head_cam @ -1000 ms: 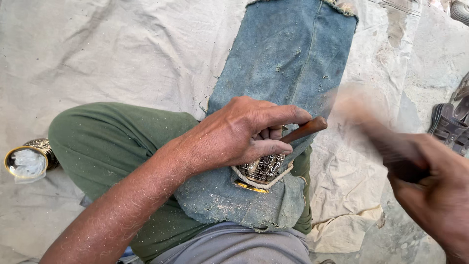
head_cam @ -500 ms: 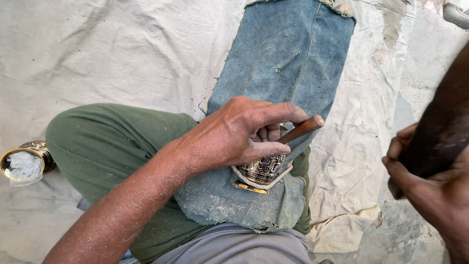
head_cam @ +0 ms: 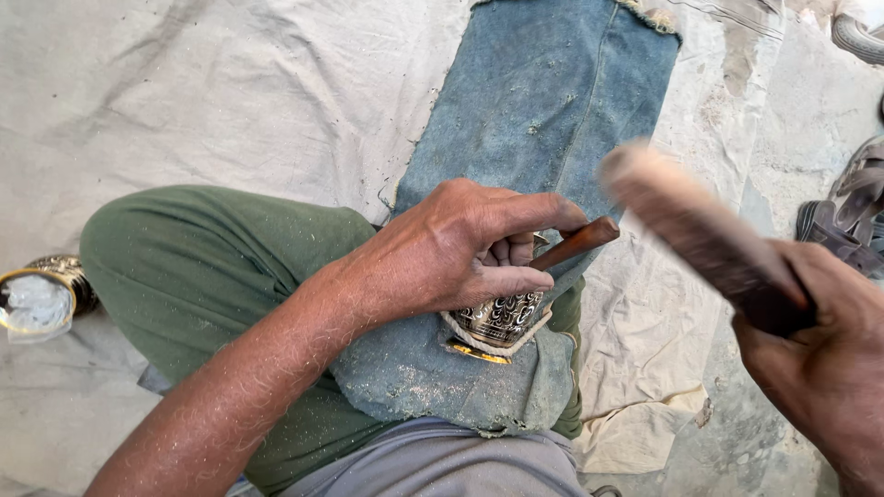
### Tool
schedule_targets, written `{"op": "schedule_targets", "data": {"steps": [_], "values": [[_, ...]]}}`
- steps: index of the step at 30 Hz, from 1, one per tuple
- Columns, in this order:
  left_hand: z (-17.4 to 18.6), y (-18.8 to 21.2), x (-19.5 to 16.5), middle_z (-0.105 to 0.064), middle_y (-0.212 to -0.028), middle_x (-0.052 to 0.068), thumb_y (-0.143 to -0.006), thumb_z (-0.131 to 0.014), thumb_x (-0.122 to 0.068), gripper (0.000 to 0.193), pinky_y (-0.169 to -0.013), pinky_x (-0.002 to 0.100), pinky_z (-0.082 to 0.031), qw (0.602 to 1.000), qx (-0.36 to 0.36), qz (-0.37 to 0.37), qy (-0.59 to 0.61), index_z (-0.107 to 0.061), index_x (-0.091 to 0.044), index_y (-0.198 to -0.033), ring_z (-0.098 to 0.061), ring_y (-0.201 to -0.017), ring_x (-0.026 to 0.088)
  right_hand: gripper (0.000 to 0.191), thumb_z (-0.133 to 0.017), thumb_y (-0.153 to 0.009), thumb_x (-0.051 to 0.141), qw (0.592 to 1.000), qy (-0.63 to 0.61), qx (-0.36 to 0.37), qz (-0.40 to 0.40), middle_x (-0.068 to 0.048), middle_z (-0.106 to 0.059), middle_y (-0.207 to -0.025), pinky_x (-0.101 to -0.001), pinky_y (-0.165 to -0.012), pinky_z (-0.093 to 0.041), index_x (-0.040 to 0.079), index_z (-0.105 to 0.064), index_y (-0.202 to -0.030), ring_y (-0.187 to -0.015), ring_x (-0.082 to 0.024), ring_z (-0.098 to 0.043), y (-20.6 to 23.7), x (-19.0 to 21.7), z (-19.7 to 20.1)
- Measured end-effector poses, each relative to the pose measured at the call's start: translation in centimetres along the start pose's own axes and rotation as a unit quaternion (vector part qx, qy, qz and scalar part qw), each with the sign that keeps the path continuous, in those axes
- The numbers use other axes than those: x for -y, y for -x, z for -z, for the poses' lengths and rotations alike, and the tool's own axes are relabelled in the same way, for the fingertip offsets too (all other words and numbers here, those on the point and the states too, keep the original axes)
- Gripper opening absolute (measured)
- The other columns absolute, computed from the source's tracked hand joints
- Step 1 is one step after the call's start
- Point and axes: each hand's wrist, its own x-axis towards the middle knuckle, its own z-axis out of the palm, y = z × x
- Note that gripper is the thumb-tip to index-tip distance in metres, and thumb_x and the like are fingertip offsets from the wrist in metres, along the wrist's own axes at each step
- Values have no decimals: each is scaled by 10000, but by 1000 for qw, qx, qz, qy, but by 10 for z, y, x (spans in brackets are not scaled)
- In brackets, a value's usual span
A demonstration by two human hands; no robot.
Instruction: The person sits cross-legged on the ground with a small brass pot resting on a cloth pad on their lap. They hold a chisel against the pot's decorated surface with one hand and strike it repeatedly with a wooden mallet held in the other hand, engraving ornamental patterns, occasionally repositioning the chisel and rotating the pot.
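My left hand (head_cam: 465, 248) grips a short tool with a brown wooden handle (head_cam: 578, 243) and presses it against an engraved brass piece (head_cam: 502, 319) resting on the denim cloth (head_cam: 543, 110) over my lap. My right hand (head_cam: 820, 364) is at the right edge, closed around a thick wooden stick (head_cam: 686, 225) that is raised and blurred, pointing up and left towards the tool's handle end. The tool's tip is hidden under my left fingers.
My knee in green trousers (head_cam: 203, 267) fills the left middle. An engraved brass pot (head_cam: 41, 294) lies on the pale ground sheet (head_cam: 230, 83) at the far left. Dark sandals (head_cam: 852, 216) sit at the right edge.
My right hand has swung the wooden stick back towards the tool handle after drawing it away to the right. My left hand, the tool and the brass piece have stayed put.
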Motion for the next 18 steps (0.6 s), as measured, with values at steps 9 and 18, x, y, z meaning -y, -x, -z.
{"op": "schedule_targets", "data": {"steps": [9,18], "values": [[-4,-4,-1,-762,-870,5,-843,-852,-222,561,-685,304,-615,1000,1,-2,1,-644,-199,-1364,-747,-760,128,207,-785,-865,-15,998,35,15,-58,-102,-691,-864,-323,-607,-561,24,-667,-1030,-676,-166,-688,-10,16,11],[0,3,4,-782,-1053,24,-851,-847,-194,583,-730,287,-636,999,-11,-27,22,-627,-170,-1391,-766,-831,123,171,-779,-894,-7,1000,5,-9,0,-85,-649,-862,-298,-665,-547,35,-656,-1005,-700,-129,-664,-8,7,6]]}}
